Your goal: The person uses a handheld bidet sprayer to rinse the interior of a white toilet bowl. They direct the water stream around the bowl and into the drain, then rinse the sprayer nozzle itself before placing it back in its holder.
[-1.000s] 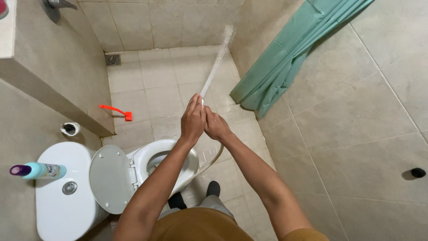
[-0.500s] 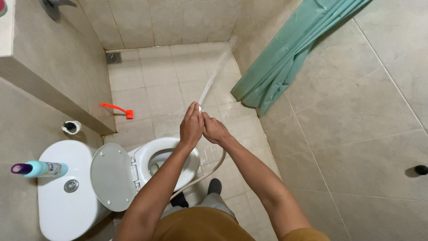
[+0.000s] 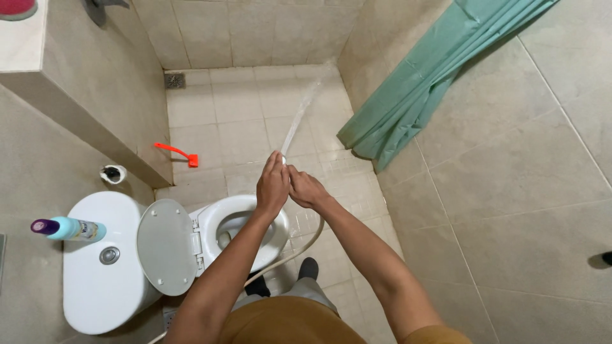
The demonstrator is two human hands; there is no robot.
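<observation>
Hands barely shifted, left hand [image 3: 273, 185] and right hand [image 3: 306, 189] grip clenched on hidden sprayer, hose [image 3: 299, 245] partly covered.

My left hand [image 3: 272, 185] and right hand [image 3: 306, 189] close over the sprayer head, so I cannot see its shape or which fingers press it. The hose [image 3: 290, 258] vanishes behind my left forearm and leg. At the upper left, a red thing [image 3: 17, 7] and a metal fitting [image 3: 102, 9] are cut off by the top edge. A dark object [image 3: 605, 258] at the right edge is cut off too. The curtain [image 3: 433, 76] runs off the top.
</observation>
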